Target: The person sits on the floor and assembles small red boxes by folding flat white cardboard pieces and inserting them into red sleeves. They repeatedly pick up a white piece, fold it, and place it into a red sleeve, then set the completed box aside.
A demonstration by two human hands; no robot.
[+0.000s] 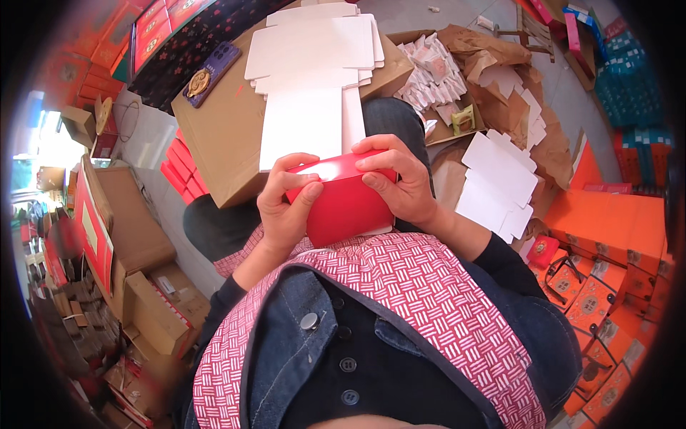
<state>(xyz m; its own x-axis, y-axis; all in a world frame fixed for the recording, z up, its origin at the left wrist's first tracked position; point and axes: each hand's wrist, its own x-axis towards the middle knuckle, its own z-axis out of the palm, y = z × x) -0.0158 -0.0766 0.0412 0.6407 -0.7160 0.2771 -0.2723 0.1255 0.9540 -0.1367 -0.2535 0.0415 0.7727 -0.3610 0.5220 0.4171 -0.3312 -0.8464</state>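
Observation:
A red cardboard box (346,211), glossy along its upper fold, is held in front of my lap. My left hand (286,204) grips its left end, thumb and fingers pinching the upper edge. At the opposite end my right hand (404,182) does the same, its fingers bent over the top edge and the thumb on the near face. A bit of white card shows under the red box. Just beyond my hands lies a stack of white flat box blanks (304,100), on top of a brown carton (221,139).
A phone in a purple case (211,73) lies on the carton's left part. To the right stand a tray of small wrapped packets (432,71), crumpled brown paper (479,50) and loose white blanks (498,182). Orange boxes (607,222) are stacked at right; open cartons (153,314) sit left.

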